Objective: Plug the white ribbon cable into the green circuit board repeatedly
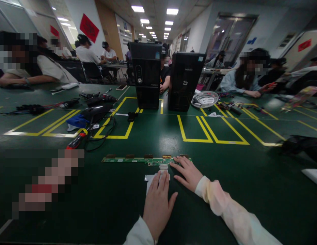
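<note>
My left fingers (160,185), held close together, partly covered the white ribbon cable (148,178); my right fingers (178,167) spread over the right end of the circuit board (127,160) on the desk (109,204). Uneven pressure could have flexed that thin green strip or strained its pale, rectangular connector (163,167).

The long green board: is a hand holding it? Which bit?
Nothing looks gripped: the right hand touches the green board near its right end; the left hand lies on a white strip.
</note>
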Demonstrator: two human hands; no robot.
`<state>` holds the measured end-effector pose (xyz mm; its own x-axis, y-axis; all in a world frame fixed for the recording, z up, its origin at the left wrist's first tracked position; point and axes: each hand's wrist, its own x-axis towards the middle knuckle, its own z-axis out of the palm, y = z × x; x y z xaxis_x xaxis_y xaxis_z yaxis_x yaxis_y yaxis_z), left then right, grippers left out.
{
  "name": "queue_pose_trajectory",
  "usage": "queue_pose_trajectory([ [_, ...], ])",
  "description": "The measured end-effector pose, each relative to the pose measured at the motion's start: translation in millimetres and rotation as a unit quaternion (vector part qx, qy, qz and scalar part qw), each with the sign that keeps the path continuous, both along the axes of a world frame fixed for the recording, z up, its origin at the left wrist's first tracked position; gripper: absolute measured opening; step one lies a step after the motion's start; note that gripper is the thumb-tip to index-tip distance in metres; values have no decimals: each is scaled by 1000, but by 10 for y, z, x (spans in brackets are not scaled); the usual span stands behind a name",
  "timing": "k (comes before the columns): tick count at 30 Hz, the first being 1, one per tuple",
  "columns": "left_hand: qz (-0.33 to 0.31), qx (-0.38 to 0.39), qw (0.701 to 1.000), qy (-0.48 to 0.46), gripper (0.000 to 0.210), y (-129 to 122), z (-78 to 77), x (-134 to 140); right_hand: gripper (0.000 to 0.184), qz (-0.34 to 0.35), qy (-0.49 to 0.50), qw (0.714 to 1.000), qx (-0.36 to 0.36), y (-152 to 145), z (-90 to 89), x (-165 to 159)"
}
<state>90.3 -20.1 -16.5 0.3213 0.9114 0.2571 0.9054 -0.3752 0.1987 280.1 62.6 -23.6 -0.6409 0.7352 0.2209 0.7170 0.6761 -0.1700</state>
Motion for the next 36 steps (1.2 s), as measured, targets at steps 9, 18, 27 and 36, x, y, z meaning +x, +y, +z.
queue_pose_trajectory([
  [9, 1, 7, 1000, 1, 52, 13, -13, 13, 49, -3, 0, 1000, -4, -2, 1, -10],
  [18, 5, 18, 1000, 3, 53, 15, -41, 31, 50, -2, 8, 1000, -6, -6, -6, -8],
  [27, 0, 9, 1000, 12, 50, 32, -12, 30, 50, 0, 10, 1000, -4, -8, -8, -3],
  [36, -18, -19, 999, 29, 45, 97, 44, 3, 51, 1, 9, 1000, -10, -10, 1, -3],
])
